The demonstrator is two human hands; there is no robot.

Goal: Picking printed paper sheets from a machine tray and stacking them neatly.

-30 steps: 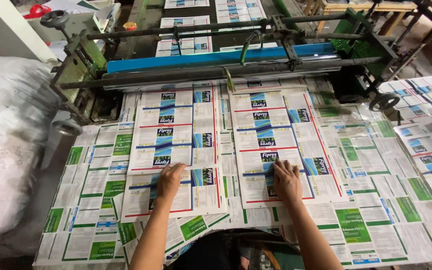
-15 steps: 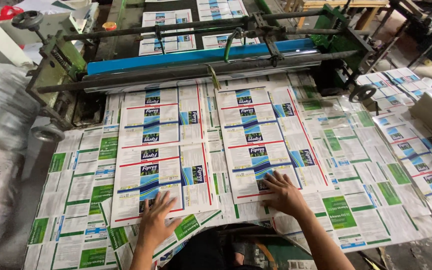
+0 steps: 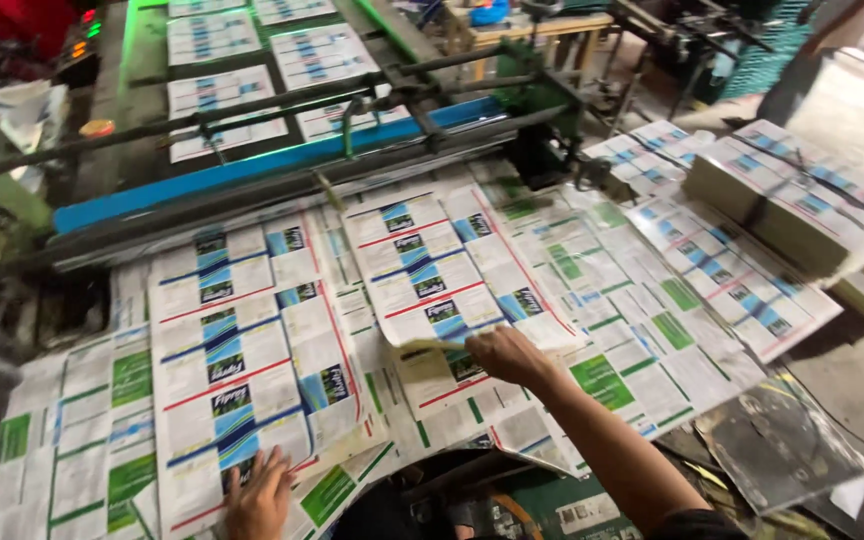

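Printing machine (image 3: 252, 170) spans the top of the view: green frame, blue crossbar, dark rollers and rods, printed sheets lying on its feed bed further back. Below it, the delivery table (image 3: 62, 450) is fully layered with overlapping printed sheets, green-block ones at the edges.

Two stacks of printed sheets with blue and red label panels sit on top, side by side. Left stack (image 3: 237, 360) runs down toward the near edge; right stack (image 3: 432, 270) sits centre, just below the crossbar. Bundled stacks of finished sheets (image 3: 792, 205) at far right, well apart from the hands. Dark flat plate (image 3: 777, 445) on the floor at lower right.

Left hand (image 3: 260, 495): flat, fingers spread, palm pressing down on the near edge of the left stack. Open, nothing gripped.

Right hand (image 3: 507, 355): at the near edge of the right stack, fingers closed on the edge of the top sheets, which are lifted and curled up off the pile at that point. How many sheets are in the pinch can't be told; the edge is motion-blurred.
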